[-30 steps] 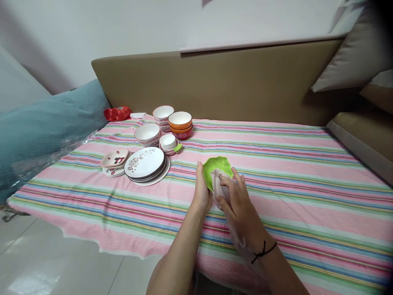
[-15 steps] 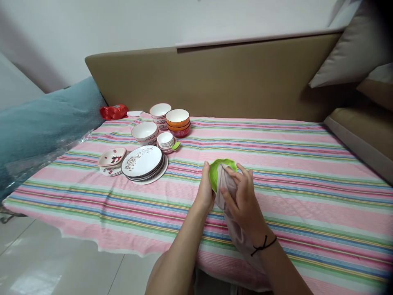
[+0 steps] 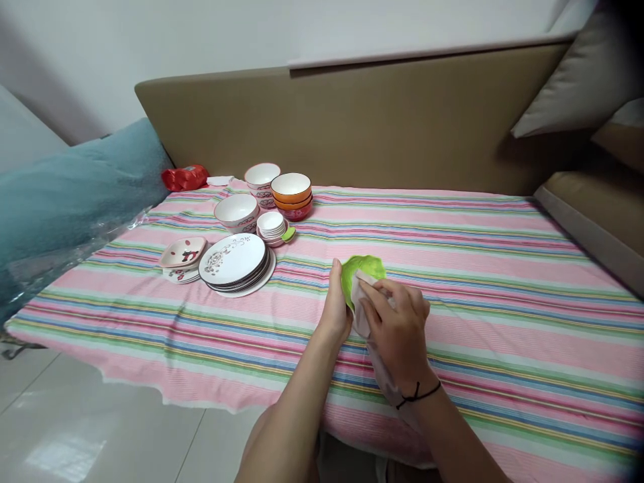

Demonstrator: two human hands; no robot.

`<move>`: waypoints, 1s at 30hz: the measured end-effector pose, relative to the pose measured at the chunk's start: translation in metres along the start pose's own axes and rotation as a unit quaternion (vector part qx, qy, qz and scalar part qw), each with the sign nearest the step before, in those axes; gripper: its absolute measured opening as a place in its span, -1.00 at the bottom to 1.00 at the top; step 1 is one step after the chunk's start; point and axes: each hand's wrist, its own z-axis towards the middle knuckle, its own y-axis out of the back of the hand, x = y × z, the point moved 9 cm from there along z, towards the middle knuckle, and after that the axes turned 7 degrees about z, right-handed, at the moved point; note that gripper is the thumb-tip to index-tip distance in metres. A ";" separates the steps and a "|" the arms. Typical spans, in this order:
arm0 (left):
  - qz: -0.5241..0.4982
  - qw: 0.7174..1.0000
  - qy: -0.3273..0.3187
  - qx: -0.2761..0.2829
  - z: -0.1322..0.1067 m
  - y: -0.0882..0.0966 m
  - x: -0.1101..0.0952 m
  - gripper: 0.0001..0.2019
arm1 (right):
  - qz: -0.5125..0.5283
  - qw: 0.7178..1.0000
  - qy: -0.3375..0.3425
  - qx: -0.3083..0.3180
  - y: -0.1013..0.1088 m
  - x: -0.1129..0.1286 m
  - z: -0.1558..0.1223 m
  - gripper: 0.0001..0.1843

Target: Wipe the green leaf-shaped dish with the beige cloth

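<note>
My left hand [image 3: 336, 310] grips the near left rim of a small green leaf-shaped dish [image 3: 363, 270] and holds it tilted just above the striped cloth. My right hand [image 3: 398, 327], with a black band on the wrist, presses a pale pink cloth [image 3: 360, 305] into the dish's inside. The cloth hangs down under my right palm and forearm. Most of the dish's lower half is hidden by the cloth and my fingers.
At the far left of the striped tablecloth [image 3: 503, 282] stand a stack of patterned plates [image 3: 235, 263], small square dishes [image 3: 183, 256], a white bowl [image 3: 237, 212], small saucers [image 3: 272, 227], orange bowls [image 3: 292, 192] and a pink-patterned bowl stack [image 3: 262, 180]. A teal cushion [image 3: 60, 194] lies left, a tan sofa back [image 3: 402, 121] behind.
My right hand has shifted the cloth across the inside of the green dish, fingers now curled lower over it. My left hand kept its hold on the rim. The view shifted slightly.
</note>
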 end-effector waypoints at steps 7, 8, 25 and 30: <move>-0.023 0.999 -0.031 -0.027 0.002 0.006 -0.007 -0.51 | 0.097 0.994 0.031 0.039 -0.011 0.009 -0.009 -0.75; -0.025 0.999 -0.036 -0.029 0.003 0.007 -0.009 -0.52 | 0.090 0.994 0.031 0.048 -0.014 0.010 -0.010 -0.73; -0.019 0.997 -0.051 -0.056 0.006 0.019 -0.019 -0.46 | 0.077 0.972 0.010 0.221 -0.031 0.015 -0.021 -0.57; -0.020 0.987 -0.120 -0.101 0.005 0.032 -0.040 -0.49 | 0.071 0.964 0.013 0.256 -0.034 0.023 -0.030 -0.50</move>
